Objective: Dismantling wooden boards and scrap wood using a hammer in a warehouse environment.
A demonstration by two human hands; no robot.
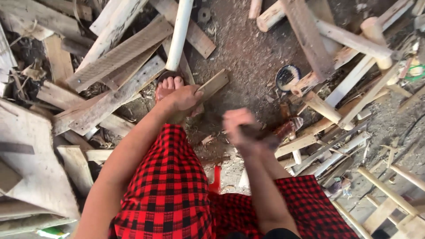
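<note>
Down by the bare foot [169, 85], the left hand [186, 99] has its grip closed on a short flat pale wooden plank [212, 85] standing on the dirt floor [248, 53]. Blurred, the right hand [239, 128] is wrapped round a dark tool handle [261, 132]; strikes land best with fingers kept clear of the plank's top.

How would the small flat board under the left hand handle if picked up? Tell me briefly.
The board looks like thin, flat sawn wood, so it is probably stiff and light. Its flat faces should not roll, and the left hand pins it near the foot. The rough surface likely grips well, though splinters seem possible.
</note>
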